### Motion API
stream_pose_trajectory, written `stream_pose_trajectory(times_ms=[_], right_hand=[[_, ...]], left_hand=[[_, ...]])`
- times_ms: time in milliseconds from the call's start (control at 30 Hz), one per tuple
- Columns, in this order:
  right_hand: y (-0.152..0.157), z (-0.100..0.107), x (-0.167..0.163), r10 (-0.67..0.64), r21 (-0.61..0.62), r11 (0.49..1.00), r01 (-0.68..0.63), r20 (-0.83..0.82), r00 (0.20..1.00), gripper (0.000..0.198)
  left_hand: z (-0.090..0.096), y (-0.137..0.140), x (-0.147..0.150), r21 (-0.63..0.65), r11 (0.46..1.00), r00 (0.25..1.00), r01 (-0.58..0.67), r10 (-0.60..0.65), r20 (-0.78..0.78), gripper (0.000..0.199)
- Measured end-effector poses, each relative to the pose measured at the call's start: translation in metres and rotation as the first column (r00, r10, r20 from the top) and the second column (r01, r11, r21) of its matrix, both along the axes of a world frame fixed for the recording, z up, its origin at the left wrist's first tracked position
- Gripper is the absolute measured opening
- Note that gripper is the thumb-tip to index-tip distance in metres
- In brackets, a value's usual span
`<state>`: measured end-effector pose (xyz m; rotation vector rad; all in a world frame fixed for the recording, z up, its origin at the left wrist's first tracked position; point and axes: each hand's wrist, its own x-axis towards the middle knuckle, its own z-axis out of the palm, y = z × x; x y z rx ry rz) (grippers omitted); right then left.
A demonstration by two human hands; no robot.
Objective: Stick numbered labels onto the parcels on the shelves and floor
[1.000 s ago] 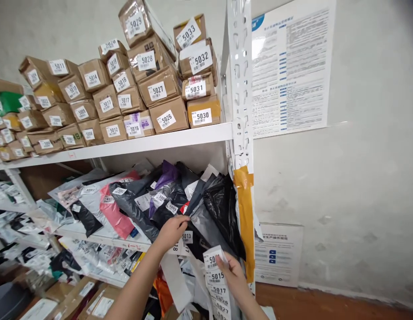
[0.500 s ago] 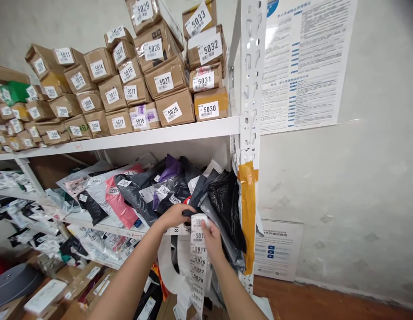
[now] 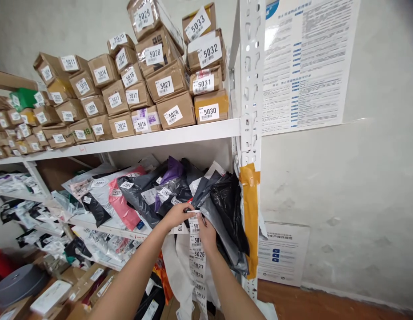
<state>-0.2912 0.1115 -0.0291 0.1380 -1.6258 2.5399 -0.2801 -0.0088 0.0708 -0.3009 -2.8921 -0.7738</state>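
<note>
A long strip of white number labels (image 3: 197,266) hangs down in front of the shelf, printed with numbers such as 5026, 5027 and 5028. My right hand (image 3: 207,232) is closed on it near its top end, thumb on the printed face. Close by on the left, my left hand (image 3: 178,215) is closed with its fingertips pinching the strip's top edge. Right behind my hands lie grey and black plastic mailing bags (image 3: 222,213), partly covered by them. A further curl of white label backing (image 3: 178,266) dangles behind the strip.
Numbered cardboard boxes (image 3: 173,113) are stacked on the upper shelf (image 3: 153,141). Left of my hands lie more bags, including a pink one (image 3: 122,204). A perforated white post (image 3: 249,98) with yellow tape (image 3: 249,213) stands at right. Below left are cartons and a grey round lid (image 3: 21,284).
My left fingertips have come onto the strip's top edge, and its top end has tipped over. My right hand has turned slightly and stays on the strip. The view has shifted a little.
</note>
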Motion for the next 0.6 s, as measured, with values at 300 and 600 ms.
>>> stream_pose_trajectory(times_ms=[300, 600], right_hand=[[-0.002, -0.01, 0.037, 0.107, -0.094, 0.991, -0.098, 0.098, 0.989, 0.042], [0.009, -0.097, 0.073, 0.219, 0.107, 0.969, -0.223, 0.045, 0.975, 0.05]], left_hand=[[-0.004, 0.018, 0.001, -0.155, 0.96, 0.971, -0.233, 0.223, -0.082, 0.016], [-0.009, 0.03, 0.03, -0.139, 0.924, 0.931, -0.355, 0.336, -0.143, 0.061]])
